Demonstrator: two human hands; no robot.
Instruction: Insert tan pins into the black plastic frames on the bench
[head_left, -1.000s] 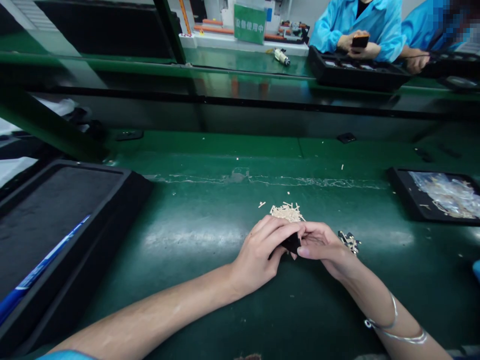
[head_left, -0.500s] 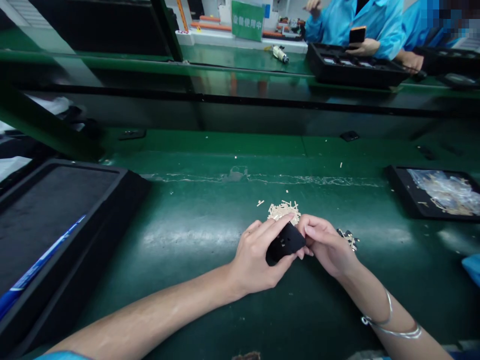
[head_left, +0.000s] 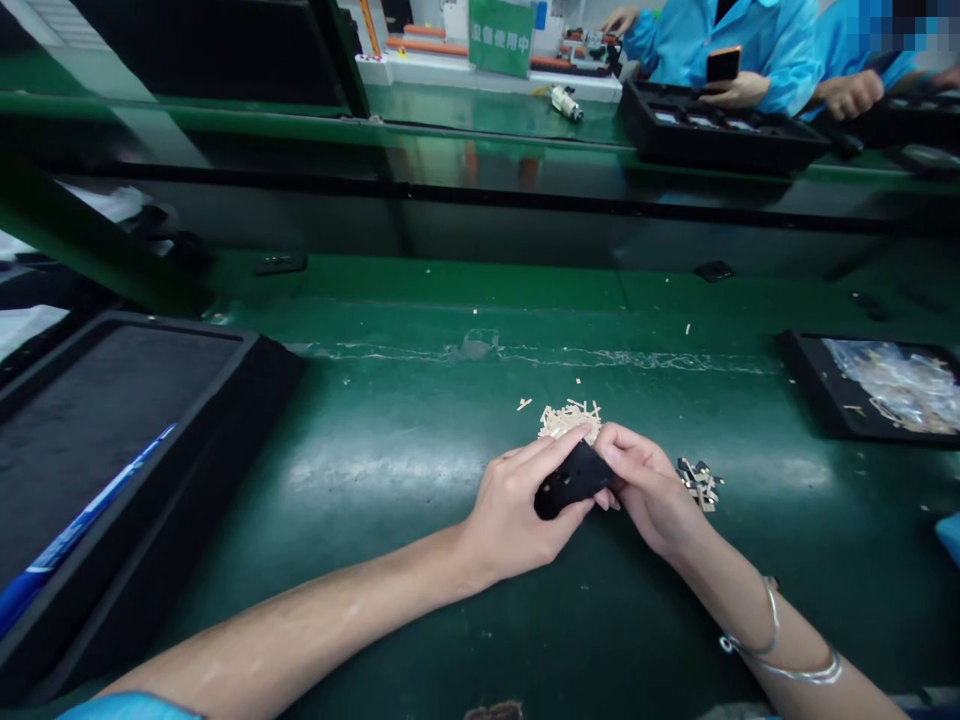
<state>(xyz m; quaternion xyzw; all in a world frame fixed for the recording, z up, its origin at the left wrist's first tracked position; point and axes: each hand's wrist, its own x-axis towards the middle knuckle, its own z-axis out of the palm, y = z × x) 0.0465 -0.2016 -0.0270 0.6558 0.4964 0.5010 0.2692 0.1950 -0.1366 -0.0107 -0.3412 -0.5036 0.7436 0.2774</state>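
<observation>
A flat black part (head_left: 573, 480) with small holes is gripped between the thumb and fingers of my left hand (head_left: 517, 505). My right hand (head_left: 649, 485) has its fingers closed at the right edge of that part; whether they pinch the part or something small is hidden. Just beyond my hands lies a heap of small pale strips (head_left: 568, 418). To the right of my right hand sits a smaller pile of black and pale pieces (head_left: 699, 484).
A large black foam tray (head_left: 255, 400) with a blue and white strip stands at the left. At the right, a black tray (head_left: 814, 405) holds clear plastic and pale strips. Across the bench, people in blue sleeves handle items near another black tray (head_left: 720, 148).
The black part has tilted slightly in my left hand, and my right fingers have shifted a little along its edge. Across the bench, a person's hands have moved. The view has shifted slightly.
</observation>
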